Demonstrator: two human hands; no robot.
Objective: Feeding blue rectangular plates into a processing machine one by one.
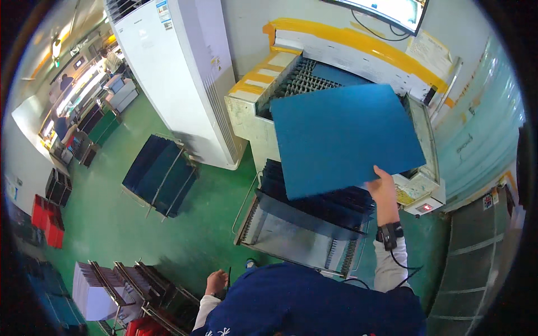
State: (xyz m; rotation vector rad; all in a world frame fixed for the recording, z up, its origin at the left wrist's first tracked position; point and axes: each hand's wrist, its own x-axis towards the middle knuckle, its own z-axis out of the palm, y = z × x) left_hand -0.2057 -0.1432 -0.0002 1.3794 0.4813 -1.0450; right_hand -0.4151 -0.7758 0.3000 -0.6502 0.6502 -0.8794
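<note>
My right hand (384, 189) grips a flat, rectangular blue panel (347, 134) at its near edge, thumb on top. The panel is tilted above a roller conveyor machine (246, 109) and covers much of its bed. Another blue panel (333, 74) lies flat on the dark rollers (302, 81) farther back. Below the held panel stands a metal slotted rack (294, 234) with several dark panels (328, 207) upright in it. My left hand (217, 282) hangs low at my left side, fingers curled, with nothing visible in it.
A second rack of dark panels (159, 176) stands on the green floor (216, 224) at left. Racks with white panels (98, 291) are at the lower left. A tall white cabinet unit (179, 73) flanks the machine. A screen (392, 12) hangs above; people work far left.
</note>
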